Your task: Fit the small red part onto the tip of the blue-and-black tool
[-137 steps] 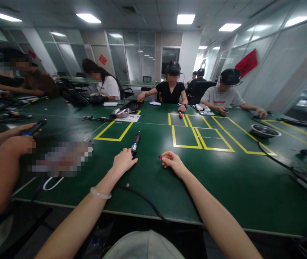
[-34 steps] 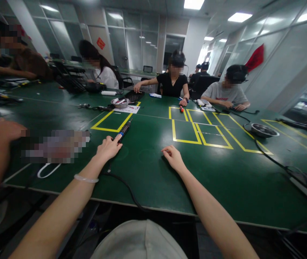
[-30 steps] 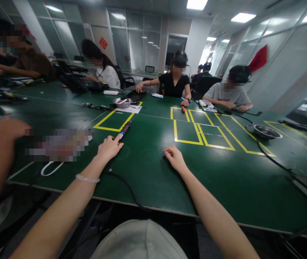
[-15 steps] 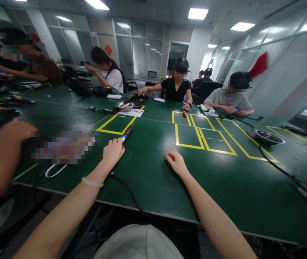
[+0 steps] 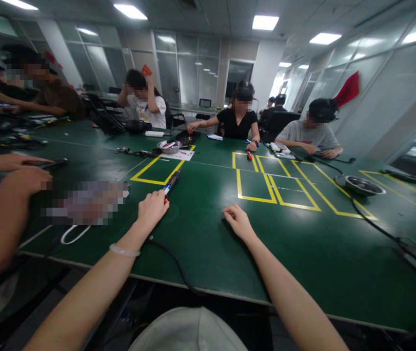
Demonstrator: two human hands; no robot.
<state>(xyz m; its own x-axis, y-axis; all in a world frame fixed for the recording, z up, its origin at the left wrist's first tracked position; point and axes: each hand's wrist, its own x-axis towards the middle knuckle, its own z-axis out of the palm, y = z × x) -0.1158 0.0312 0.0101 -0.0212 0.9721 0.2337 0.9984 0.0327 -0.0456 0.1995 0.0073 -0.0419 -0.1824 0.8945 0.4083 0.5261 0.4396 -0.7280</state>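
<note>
My left hand [image 5: 152,209] is wrapped around an electric screwdriver [image 5: 171,184] lying low over the green table. Its dark tip points away from me, and a bit of red shows by my fingers. Beneath my left wrist, a black cord [image 5: 169,252] emerges and runs over the table's near edge. My right hand [image 5: 237,222] rests on the table to the right, fingers loosely bent and slightly apart, with nothing seen in it. My palm on that side is hidden.
Yellow tape [image 5: 257,199] marks several boxes on the table [image 5: 200,263]. A metal bowl [image 5: 365,185] with dark contents stands right, near a black cable. Another bowl [image 5: 168,146] sits farther back on paper. At left are a co-worker's hands [image 5: 25,185] and a blurred-out item [image 5: 90,202].
Both my hands stay in nearly the same place, the left still around the screwdriver. At the far side, a person in white has raised their hands to their head.
</note>
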